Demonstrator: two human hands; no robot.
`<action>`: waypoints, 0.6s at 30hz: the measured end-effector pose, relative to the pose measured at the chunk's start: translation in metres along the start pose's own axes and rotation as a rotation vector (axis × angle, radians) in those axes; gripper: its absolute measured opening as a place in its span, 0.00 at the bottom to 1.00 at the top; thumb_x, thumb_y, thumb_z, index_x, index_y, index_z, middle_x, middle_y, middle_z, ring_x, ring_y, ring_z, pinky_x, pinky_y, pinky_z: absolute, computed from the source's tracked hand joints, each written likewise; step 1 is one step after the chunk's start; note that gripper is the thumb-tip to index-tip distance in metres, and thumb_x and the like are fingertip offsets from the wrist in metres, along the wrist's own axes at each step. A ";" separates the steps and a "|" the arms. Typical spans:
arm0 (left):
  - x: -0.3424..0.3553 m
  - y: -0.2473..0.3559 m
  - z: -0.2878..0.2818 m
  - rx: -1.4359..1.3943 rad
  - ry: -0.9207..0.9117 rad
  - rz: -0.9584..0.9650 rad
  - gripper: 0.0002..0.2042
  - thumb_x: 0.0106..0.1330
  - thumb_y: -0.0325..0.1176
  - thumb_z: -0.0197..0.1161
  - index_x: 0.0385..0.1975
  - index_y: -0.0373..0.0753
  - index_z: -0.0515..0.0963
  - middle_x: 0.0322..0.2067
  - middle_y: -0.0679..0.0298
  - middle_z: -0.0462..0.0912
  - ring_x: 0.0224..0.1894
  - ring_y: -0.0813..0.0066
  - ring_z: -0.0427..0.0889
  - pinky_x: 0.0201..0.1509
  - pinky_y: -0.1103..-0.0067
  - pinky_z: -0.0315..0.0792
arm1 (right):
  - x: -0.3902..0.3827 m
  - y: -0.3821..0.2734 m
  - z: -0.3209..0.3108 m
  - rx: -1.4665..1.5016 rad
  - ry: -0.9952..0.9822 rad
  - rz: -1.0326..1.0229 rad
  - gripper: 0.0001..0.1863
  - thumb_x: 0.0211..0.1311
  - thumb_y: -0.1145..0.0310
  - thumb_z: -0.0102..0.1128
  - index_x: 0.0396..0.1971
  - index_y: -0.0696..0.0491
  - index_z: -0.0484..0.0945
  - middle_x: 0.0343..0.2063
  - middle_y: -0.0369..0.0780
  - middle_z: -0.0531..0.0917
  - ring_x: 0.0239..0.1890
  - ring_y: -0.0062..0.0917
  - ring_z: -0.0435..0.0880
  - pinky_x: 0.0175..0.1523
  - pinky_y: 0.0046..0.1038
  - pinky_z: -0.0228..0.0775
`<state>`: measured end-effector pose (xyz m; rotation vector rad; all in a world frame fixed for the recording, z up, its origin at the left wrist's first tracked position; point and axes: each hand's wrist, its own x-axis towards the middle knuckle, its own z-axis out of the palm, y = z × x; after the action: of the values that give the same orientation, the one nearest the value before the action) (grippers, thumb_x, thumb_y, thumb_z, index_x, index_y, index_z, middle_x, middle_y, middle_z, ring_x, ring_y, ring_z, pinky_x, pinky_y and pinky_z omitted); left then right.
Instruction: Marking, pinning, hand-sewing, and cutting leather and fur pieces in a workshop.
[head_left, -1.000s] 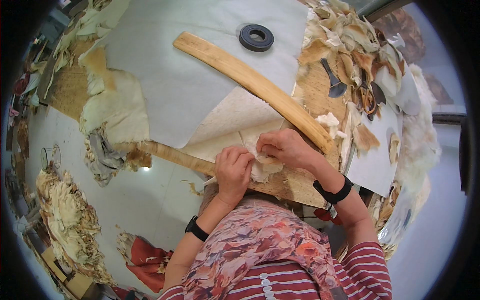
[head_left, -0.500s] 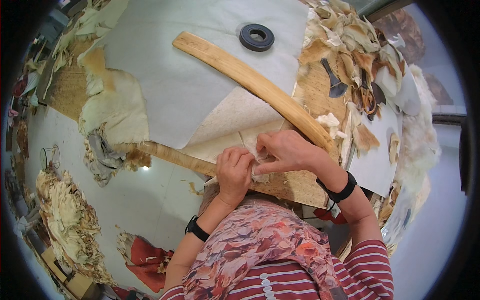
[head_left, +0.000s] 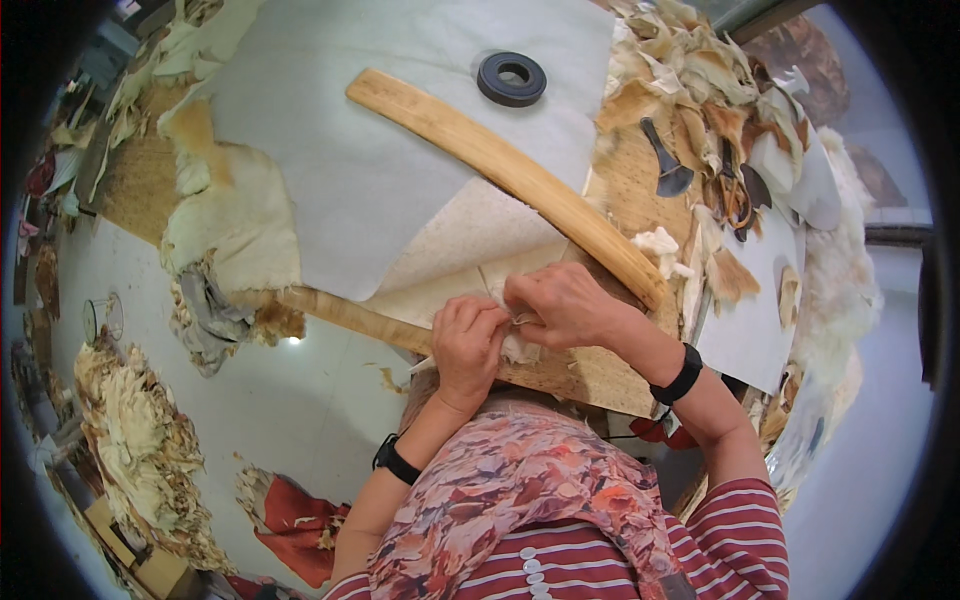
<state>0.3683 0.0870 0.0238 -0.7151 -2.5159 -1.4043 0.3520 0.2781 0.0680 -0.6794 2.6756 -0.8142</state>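
At the near edge of the tabletop (head_left: pixel 600 380), the pale piece (head_left: pixel 520 350) sits between our hands. Our left hand (head_left: pixel 467 345) grips it with bent fingers, probably to steady it; our right hand (head_left: pixel 562 308) has its fingertips pinched together there, though exactly on what we cannot tell. Beyond, the wooden bar (head_left: pixel 510 170) and black ring (head_left: pixel 512 79) rest on the grey sheet (head_left: pixel 330 150), perhaps as weights.

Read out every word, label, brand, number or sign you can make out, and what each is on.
None: no text can be read anywhere.
Black ring, wooden strip, black left wristband: no lettering I can make out.
Far left of the view: too small and blurred to tell.
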 end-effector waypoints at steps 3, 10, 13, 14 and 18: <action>0.000 0.000 0.000 -0.020 0.000 -0.017 0.08 0.49 0.24 0.68 0.29 0.41 0.80 0.34 0.65 0.81 0.43 0.61 0.78 0.46 0.69 0.69 | 0.001 -0.006 -0.003 -0.023 -0.062 0.131 0.29 0.46 0.65 0.66 0.51 0.51 0.69 0.21 0.45 0.81 0.27 0.44 0.83 0.33 0.42 0.72; 0.000 0.000 0.000 -0.009 -0.011 -0.029 0.07 0.50 0.24 0.68 0.29 0.40 0.80 0.34 0.64 0.80 0.42 0.60 0.77 0.46 0.69 0.68 | 0.000 -0.007 0.015 -0.088 -0.043 -0.030 0.39 0.47 0.69 0.66 0.63 0.51 0.61 0.19 0.45 0.80 0.23 0.44 0.82 0.29 0.41 0.71; 0.001 -0.001 0.001 -0.001 0.000 -0.031 0.06 0.50 0.24 0.68 0.29 0.39 0.80 0.34 0.64 0.80 0.43 0.60 0.77 0.46 0.69 0.68 | -0.002 -0.011 0.017 -0.121 -0.023 -0.040 0.39 0.48 0.68 0.66 0.63 0.51 0.62 0.22 0.43 0.81 0.26 0.41 0.83 0.32 0.39 0.72; 0.000 -0.001 0.001 -0.001 0.001 -0.031 0.06 0.50 0.24 0.68 0.29 0.39 0.80 0.34 0.64 0.80 0.43 0.60 0.77 0.46 0.69 0.68 | -0.006 -0.013 0.014 -0.140 0.047 -0.051 0.34 0.49 0.67 0.66 0.59 0.51 0.66 0.25 0.41 0.81 0.29 0.38 0.83 0.34 0.36 0.73; 0.000 0.000 -0.001 -0.014 -0.024 -0.032 0.07 0.51 0.27 0.67 0.30 0.40 0.79 0.36 0.64 0.80 0.43 0.61 0.77 0.45 0.68 0.67 | -0.020 -0.019 0.013 -0.234 0.310 -0.135 0.18 0.50 0.69 0.63 0.44 0.49 0.78 0.31 0.37 0.79 0.35 0.33 0.80 0.40 0.32 0.72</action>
<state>0.3679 0.0861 0.0248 -0.7014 -2.5496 -1.4331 0.3806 0.2680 0.0705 -0.8579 3.0674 -0.6938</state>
